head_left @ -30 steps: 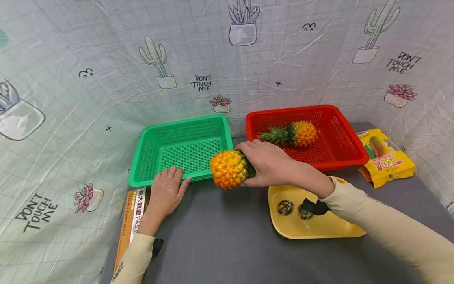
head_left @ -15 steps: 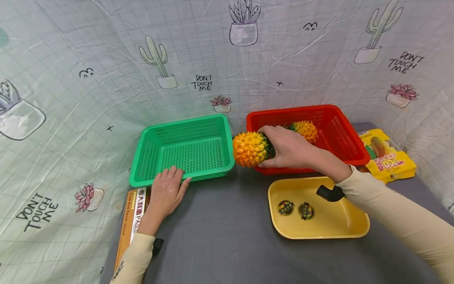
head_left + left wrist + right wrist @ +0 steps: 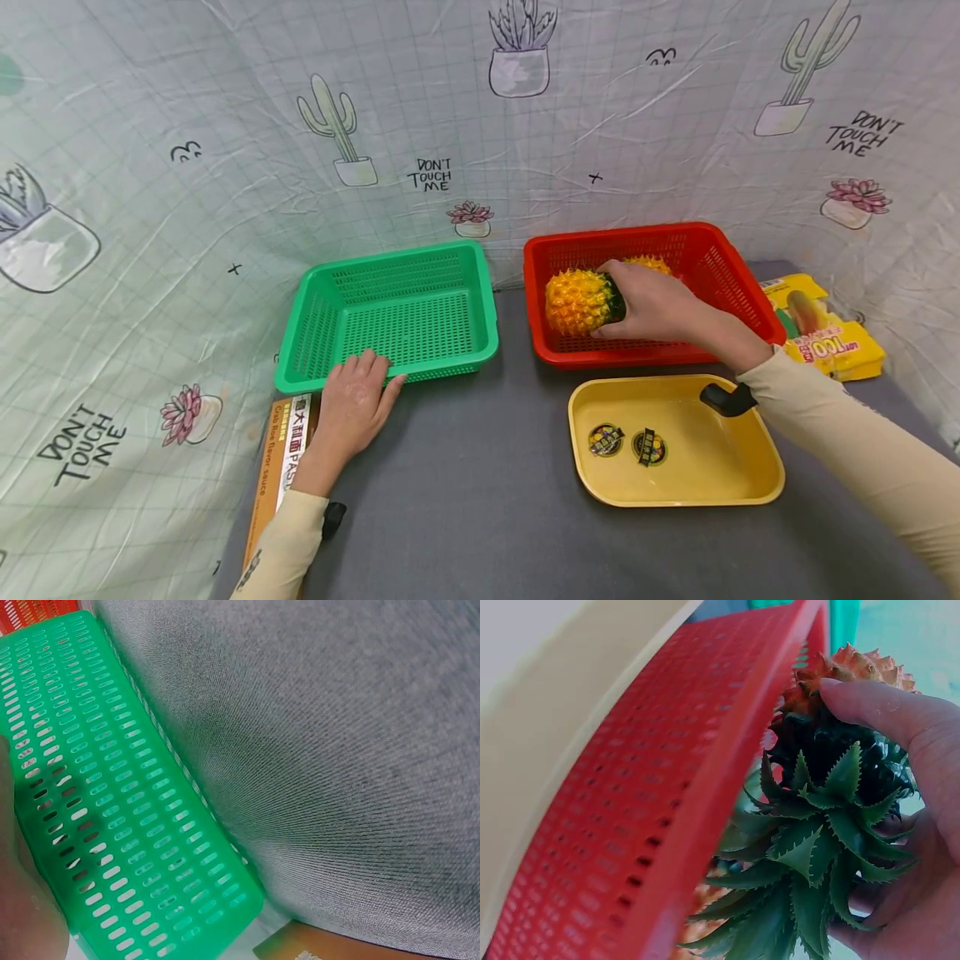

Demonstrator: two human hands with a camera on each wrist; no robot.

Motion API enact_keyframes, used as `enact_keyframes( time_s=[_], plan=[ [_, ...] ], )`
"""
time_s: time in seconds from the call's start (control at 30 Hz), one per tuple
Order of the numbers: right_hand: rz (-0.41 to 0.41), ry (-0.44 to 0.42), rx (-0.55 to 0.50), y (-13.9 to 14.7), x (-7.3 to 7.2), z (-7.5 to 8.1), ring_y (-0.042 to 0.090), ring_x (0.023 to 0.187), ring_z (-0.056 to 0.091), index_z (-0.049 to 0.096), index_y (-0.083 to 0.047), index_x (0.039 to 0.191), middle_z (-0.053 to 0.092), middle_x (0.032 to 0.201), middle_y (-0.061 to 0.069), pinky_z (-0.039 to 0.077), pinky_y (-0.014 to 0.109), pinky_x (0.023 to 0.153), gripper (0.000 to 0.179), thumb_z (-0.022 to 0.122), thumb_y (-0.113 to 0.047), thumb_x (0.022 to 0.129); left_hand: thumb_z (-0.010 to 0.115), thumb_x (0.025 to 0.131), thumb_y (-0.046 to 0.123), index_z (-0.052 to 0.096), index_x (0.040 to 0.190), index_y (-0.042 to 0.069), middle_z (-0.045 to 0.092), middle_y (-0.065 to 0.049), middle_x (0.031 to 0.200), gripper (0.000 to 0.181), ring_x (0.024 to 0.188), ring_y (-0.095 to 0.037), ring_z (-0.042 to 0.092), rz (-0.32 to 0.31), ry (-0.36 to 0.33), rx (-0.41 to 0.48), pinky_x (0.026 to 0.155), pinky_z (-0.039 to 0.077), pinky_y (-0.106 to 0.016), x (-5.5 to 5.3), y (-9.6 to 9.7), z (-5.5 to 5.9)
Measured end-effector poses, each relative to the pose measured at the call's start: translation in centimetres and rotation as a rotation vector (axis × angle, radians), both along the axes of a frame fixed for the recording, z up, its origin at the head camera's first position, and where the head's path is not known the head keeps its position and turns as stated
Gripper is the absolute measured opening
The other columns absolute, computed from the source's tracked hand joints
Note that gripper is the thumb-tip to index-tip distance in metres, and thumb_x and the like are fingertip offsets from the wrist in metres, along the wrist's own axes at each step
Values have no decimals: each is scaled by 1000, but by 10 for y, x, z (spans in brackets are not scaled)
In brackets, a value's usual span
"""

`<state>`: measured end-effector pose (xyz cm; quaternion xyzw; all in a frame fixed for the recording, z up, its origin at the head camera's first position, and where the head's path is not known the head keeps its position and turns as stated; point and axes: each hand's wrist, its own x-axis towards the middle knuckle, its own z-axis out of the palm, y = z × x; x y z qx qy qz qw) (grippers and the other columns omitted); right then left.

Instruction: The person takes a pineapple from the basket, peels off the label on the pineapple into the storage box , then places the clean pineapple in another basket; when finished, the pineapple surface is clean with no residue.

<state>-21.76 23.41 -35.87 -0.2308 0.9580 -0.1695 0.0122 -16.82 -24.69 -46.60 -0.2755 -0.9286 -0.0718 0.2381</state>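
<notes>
My right hand (image 3: 651, 304) grips a yellow-orange pineapple (image 3: 577, 302) near its green crown, over the left half of the red basket (image 3: 592, 360). In the right wrist view the thumb lies across the pineapple (image 3: 855, 671) and the spiky leaves (image 3: 810, 855) hang beneath the palm. A second pineapple (image 3: 651, 263) lies in the red basket, mostly hidden behind my right hand. My left hand (image 3: 356, 400) rests on the near rim of the green basket (image 3: 465, 360), its fingers draped over the edge.
A yellow tray (image 3: 697, 450) with two round stickers stands in front of the red basket. To the right lies a yellow snack bag (image 3: 840, 346). A pasta box (image 3: 273, 467) lies under my left forearm. Behind the baskets hangs a patterned cloth (image 3: 420, 100).
My right hand has carried the pineapple rightward, from in front of the gap between the baskets to over the red basket. The left hand has stayed on the green rim.
</notes>
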Motion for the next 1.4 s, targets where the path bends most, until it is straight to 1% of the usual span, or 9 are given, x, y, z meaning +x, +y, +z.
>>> enact_keyframes(
  time_s=[0.17,0.27,0.4,0.5,0.7,0.8,1.1,1.3,1.4],
  plan=[
    [-27,-16,33,11,-6,-12,41,114,63,49,3,142,64,127,23,54,60,92,90,94,-41,78,57,107,39,56,96,6,46,-10,86,35,69,-33,45,0,-5,3,62,36,-48,0,1,1],
    [-36,-49,35,14,-9,-19,42,116,63,49,4,144,63,130,24,53,61,92,91,93,-42,79,57,107,39,56,96,6,46,-10,86,35,69,-33,45,-1,1,9,62,36,-48,0,1,0],
    [-38,-111,35,17,-11,-28,40,117,63,48,4,146,63,131,23,52,61,95,92,93,-43,80,52,109,43,56,96,6,46,-10,86,39,69,-33,45,1,7,11,62,35,-47,0,1,-2],
    [-33,-134,53,18,-13,-35,41,117,64,48,5,146,64,131,24,52,61,96,93,93,-44,81,48,111,45,57,97,6,47,-10,87,42,70,-32,46,0,2,10,63,36,-47,0,2,-3],
    [-9,-143,74,18,-18,-49,43,117,64,47,7,145,64,130,27,52,61,96,89,92,-39,83,52,109,43,57,97,7,48,-10,87,38,72,-33,48,13,-13,11,63,37,-48,0,1,-3],
    [-12,-156,79,18,-20,-54,43,118,64,47,7,146,64,131,27,51,61,98,89,92,-37,83,53,109,42,57,97,7,48,-10,87,37,72,-32,48,16,-18,13,64,37,-48,1,1,-3],
    [-32,-221,52,16,-21,-61,45,119,63,45,7,148,63,132,29,48,62,101,90,92,-35,84,49,110,45,57,97,7,48,-10,88,41,72,-33,48,11,-9,16,64,38,-48,2,1,-2],
    [6,-223,43,16,-22,-62,47,119,62,47,8,146,63,131,30,47,62,103,88,93,-32,83,49,110,45,57,97,7,49,-10,88,41,73,-34,49,13,-3,15,64,39,-49,2,1,-2],
    [19,-213,30,17,-21,-62,47,119,62,48,8,145,63,132,30,47,62,103,86,94,-30,83,47,111,46,57,97,6,49,-10,88,43,73,-34,49,11,-2,12,65,39,-49,2,2,-3]
  ],
)
